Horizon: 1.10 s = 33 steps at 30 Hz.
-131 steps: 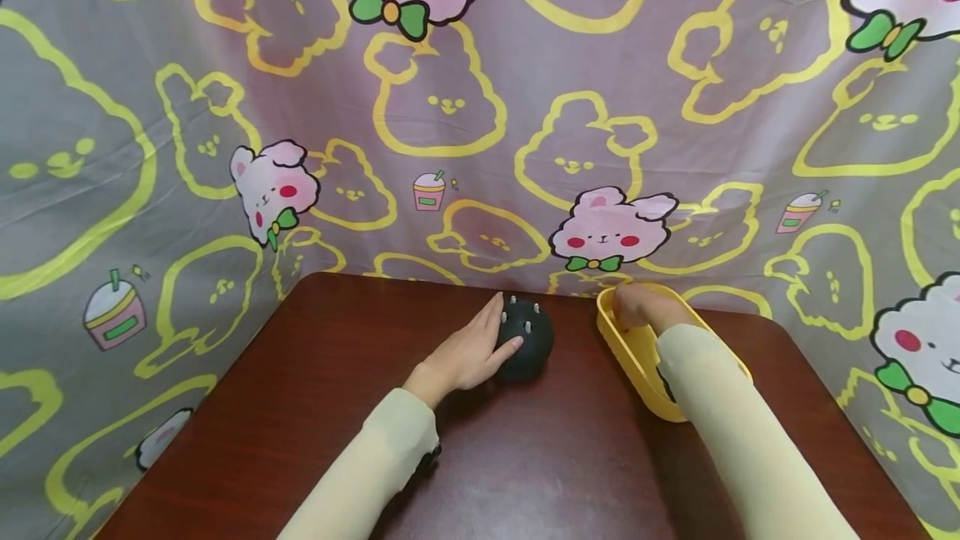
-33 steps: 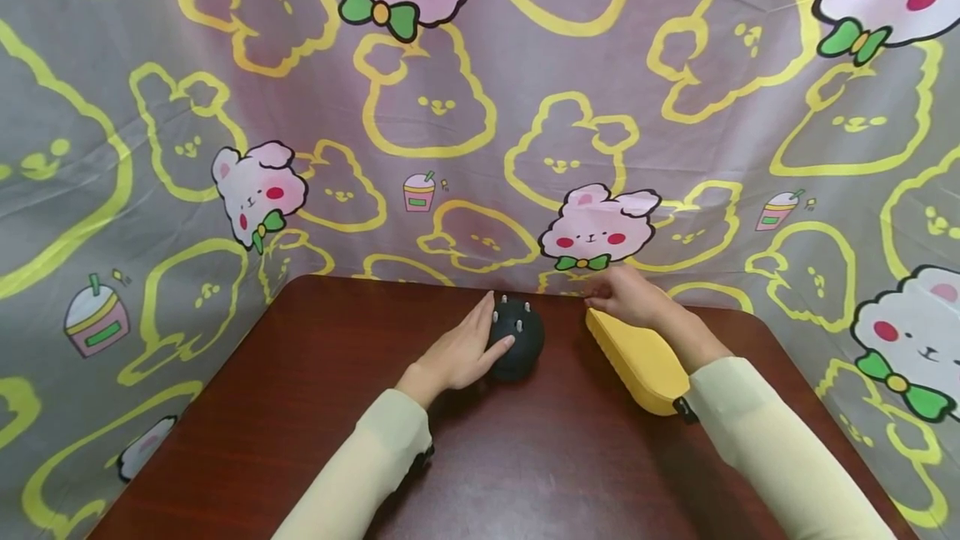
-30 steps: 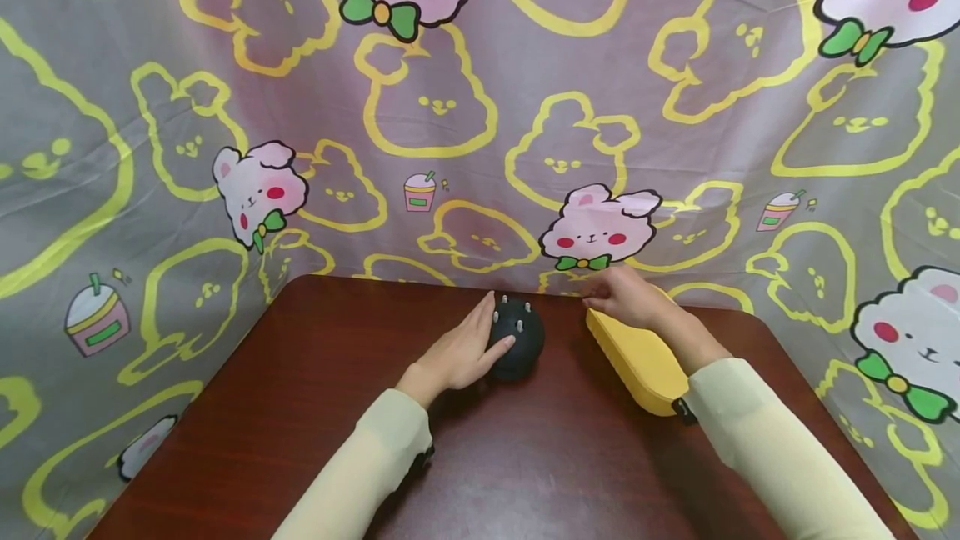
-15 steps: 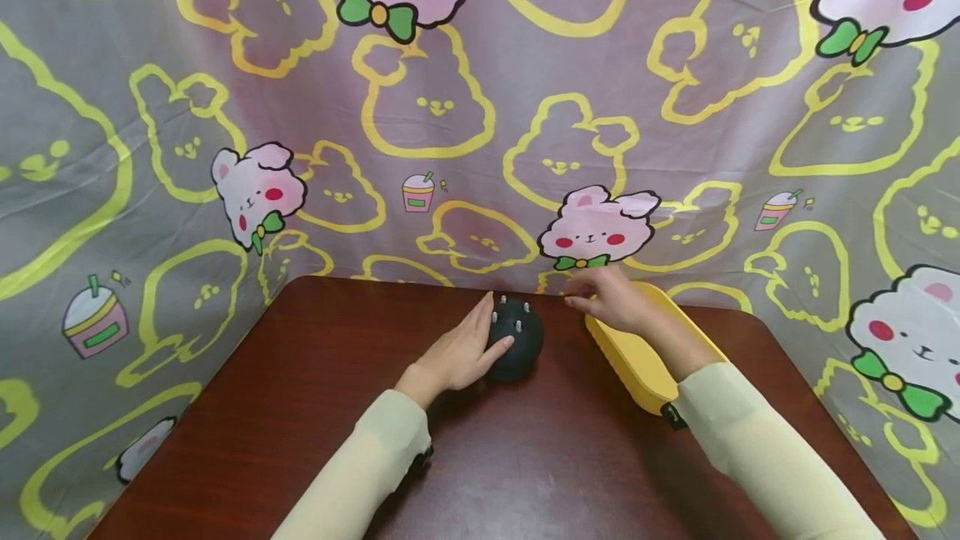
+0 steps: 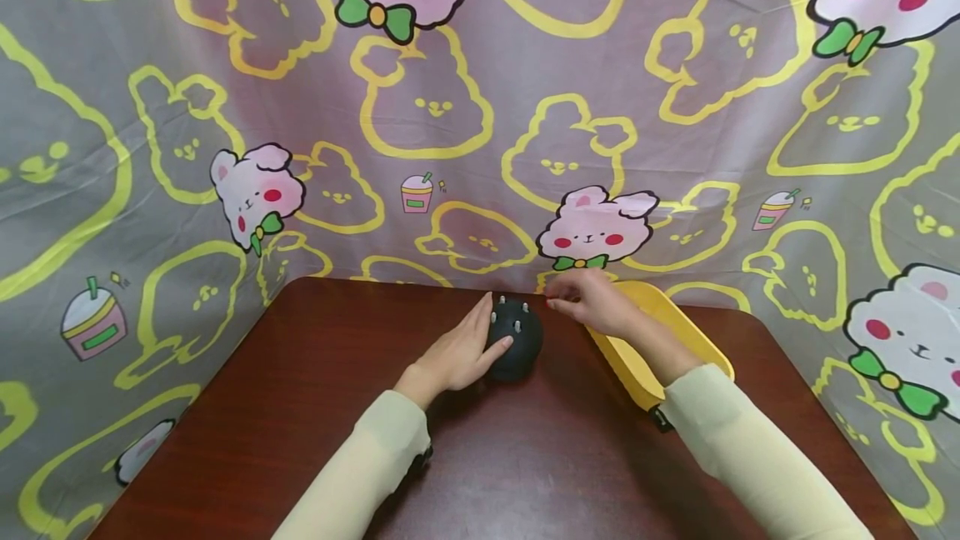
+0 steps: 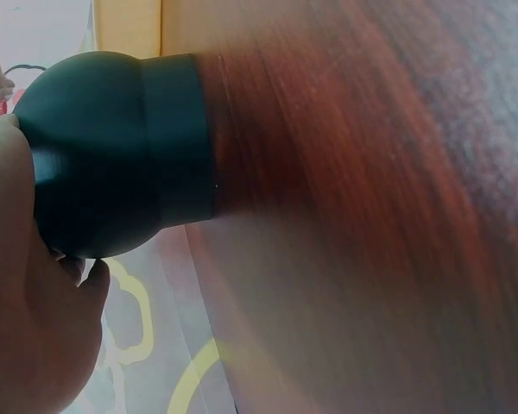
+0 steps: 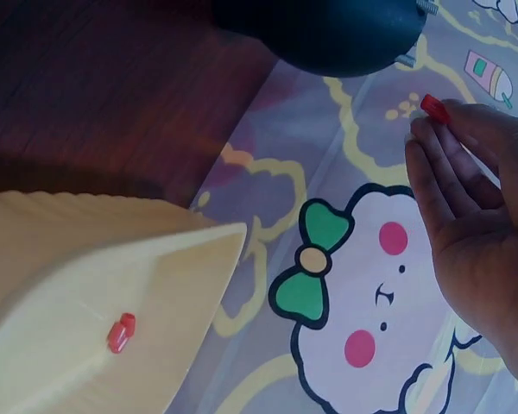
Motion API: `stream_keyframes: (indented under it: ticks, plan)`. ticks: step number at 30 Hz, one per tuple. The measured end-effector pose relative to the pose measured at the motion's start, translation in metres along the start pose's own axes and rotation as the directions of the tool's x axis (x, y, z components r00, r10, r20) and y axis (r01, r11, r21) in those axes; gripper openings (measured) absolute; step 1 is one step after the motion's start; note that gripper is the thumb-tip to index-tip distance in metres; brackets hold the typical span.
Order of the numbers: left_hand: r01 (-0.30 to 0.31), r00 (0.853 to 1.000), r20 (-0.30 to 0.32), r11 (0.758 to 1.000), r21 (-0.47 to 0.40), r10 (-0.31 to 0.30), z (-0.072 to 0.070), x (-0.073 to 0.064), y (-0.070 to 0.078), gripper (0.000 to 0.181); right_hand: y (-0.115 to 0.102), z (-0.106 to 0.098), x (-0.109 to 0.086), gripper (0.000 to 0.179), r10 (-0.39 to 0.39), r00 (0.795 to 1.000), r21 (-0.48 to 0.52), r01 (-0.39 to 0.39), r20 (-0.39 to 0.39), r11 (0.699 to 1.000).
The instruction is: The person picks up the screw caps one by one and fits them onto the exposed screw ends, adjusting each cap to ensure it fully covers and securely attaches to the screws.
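A black dome-shaped object (image 5: 521,357) with a narrower base stands on the table. Several threaded metal studs (image 5: 517,327) stick up from its top. My left hand (image 5: 452,352) holds its left side, with the thumb lying across the front. Just right of the studs, my right hand (image 5: 600,302) pinches a small red plastic cap (image 7: 433,109) between thumb and forefinger; the other fingers are loosely bent. A yellow basket (image 5: 693,332) sits under the right forearm, which hides part of it. In the right wrist view, another small red piece (image 7: 121,335) lies inside the basket.
The dark brown wooden table (image 5: 315,407) reaches back to a patterned cloth curtain (image 5: 450,107) hanging close behind its far edge. A dark tag-like piece (image 5: 660,418) shows by the right cuff, at the basket's near end.
My right hand came out of the basket and moved left toward the dome's studs, with a red cap in its fingertips. My left hand stays on the dome.
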<state>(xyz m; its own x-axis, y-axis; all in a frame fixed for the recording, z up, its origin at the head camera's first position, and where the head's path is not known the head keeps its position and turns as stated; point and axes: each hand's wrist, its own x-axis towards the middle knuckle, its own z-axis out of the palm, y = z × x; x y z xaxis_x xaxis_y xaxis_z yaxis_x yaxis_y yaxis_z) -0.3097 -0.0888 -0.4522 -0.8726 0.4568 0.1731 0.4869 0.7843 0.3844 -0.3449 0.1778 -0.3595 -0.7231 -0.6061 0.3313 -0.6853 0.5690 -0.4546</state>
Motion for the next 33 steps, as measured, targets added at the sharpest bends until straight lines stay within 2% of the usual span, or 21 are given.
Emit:
stream_keyframes:
  ticks: [13, 25, 33]
  plan:
    - [0.005, 1.000, 0.015, 1.000, -0.008, -0.005, 0.001, 0.000, -0.001, 0.092, -0.005, 0.009, 0.004, 0.014, -0.006, 1.000, 0.025, 0.007, -0.007, 1.000]
    - [0.018, 1.000, 0.018, 1.000, -0.004, -0.018, 0.000, 0.001, -0.001, 0.093, -0.009, 0.017, 0.014, 0.011, -0.077, 0.996, 0.030, 0.078, -0.042, 0.996]
    - [0.014, 1.000, 0.025, 1.000, -0.002, -0.014, 0.000, 0.001, -0.001, 0.092, -0.014, 0.022, 0.018, 0.013, -0.048, 0.999, 0.058, 0.049, -0.024, 0.997]
